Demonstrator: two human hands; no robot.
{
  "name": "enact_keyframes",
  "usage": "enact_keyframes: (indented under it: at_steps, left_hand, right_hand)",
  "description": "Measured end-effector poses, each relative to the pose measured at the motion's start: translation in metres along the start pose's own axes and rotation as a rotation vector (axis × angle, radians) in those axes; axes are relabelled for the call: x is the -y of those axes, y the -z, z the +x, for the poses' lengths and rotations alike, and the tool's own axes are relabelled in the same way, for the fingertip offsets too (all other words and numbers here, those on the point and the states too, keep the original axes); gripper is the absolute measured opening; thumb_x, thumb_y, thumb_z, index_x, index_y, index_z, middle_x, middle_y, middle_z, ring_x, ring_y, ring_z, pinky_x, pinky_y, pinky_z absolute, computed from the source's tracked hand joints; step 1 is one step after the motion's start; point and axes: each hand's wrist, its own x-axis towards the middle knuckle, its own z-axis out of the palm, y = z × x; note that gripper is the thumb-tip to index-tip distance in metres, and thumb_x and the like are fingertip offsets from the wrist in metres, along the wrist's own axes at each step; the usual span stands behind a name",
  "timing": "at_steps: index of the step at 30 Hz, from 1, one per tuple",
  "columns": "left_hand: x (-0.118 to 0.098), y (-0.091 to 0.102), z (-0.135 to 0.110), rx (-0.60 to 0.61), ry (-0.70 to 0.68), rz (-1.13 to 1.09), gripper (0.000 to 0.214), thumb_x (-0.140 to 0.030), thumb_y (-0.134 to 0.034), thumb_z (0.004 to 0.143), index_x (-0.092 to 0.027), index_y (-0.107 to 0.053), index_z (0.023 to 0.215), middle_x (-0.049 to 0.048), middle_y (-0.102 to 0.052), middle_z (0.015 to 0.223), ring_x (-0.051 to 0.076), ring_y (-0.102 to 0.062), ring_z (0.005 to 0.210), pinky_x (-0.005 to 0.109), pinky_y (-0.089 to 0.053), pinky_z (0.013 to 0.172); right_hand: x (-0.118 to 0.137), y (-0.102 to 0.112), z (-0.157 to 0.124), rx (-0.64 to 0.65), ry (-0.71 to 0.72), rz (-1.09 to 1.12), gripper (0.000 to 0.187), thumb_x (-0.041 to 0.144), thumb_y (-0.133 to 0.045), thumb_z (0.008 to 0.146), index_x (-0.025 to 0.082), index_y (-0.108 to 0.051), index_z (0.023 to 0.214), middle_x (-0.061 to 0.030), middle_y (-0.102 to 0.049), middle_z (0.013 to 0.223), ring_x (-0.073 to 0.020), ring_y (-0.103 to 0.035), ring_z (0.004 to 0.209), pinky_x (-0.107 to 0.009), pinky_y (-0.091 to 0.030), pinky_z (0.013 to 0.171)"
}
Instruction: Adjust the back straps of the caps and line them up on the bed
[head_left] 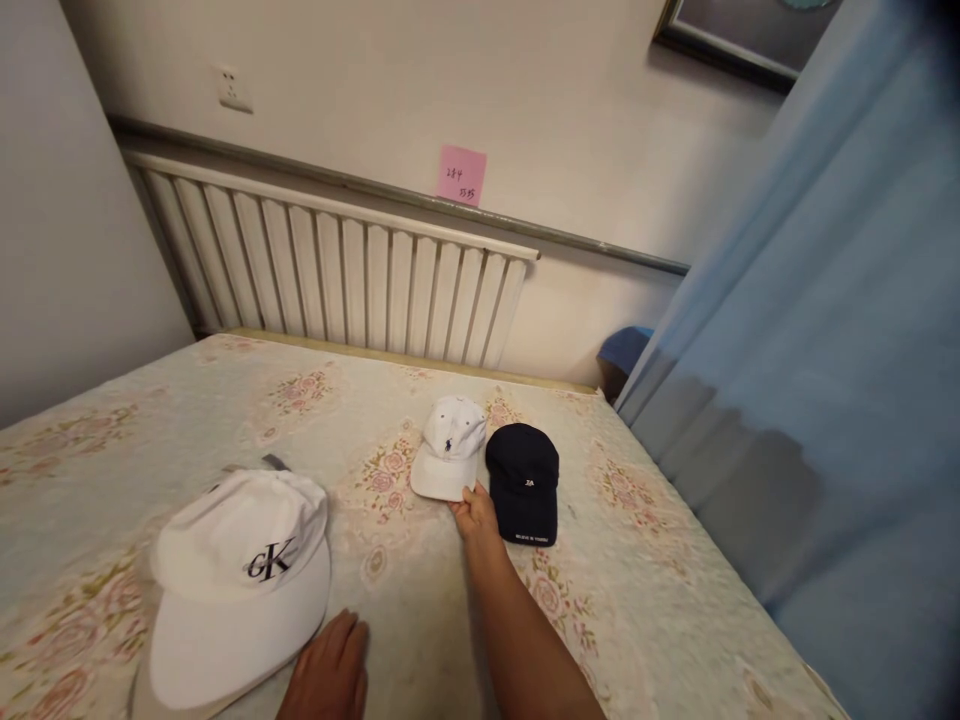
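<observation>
my right hand (475,515) pinches the brim of the small white cap (452,445), the black cap (525,478) just beside it on the bed (645,560); my left hand (330,670) lies open by the large white cap (240,590).

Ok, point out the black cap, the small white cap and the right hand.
black cap (523,478): head view, on its crown.
small white cap (452,440): head view, on its crown.
right hand (475,516): head view, on its back.

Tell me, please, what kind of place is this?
Probably a bedroom in a home: a bare floral mattress, a white radiator on the wall behind it, and a blue curtain on the right.
</observation>
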Motion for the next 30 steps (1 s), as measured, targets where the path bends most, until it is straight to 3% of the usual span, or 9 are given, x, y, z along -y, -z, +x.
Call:
enact_keyframes:
  at_steps: [18,25,30]
  left_hand:
    - [-0.008,0.012,0.008,0.024,-0.004,0.023,0.032,-0.015,-0.045,0.08,-0.016,-0.054,0.111,0.0137,-0.057,0.118,0.026,-0.052,0.112,0.043,-0.04,0.097]
    - [-0.01,0.015,0.01,0.046,0.019,-0.002,0.031,-0.016,-0.044,0.081,-0.017,-0.054,0.111,0.0133,-0.057,0.118,0.026,-0.051,0.113,0.043,-0.039,0.098]
    - [-0.01,0.016,0.01,0.053,0.006,0.024,0.032,-0.016,-0.043,0.082,-0.015,-0.053,0.112,0.0143,-0.056,0.119,0.026,-0.05,0.114,0.043,-0.038,0.098]
  right_hand:
    - [0.004,0.021,-0.059,-0.009,0.016,-0.033,0.042,0.014,-0.063,0.061,0.022,-0.06,0.103,-0.0039,-0.073,0.087,-0.0196,-0.069,0.082,-0.038,-0.055,0.075]
    - [0.008,0.024,-0.07,0.01,0.01,-0.06,0.045,0.015,-0.066,0.061,0.021,-0.06,0.105,-0.0042,-0.073,0.086,-0.0201,-0.069,0.082,-0.038,-0.055,0.074]
    - [0.01,0.026,-0.074,0.011,-0.014,-0.09,0.043,0.016,-0.067,0.069,0.02,-0.057,0.11,-0.0029,-0.071,0.091,-0.0175,-0.067,0.083,-0.035,-0.054,0.075]
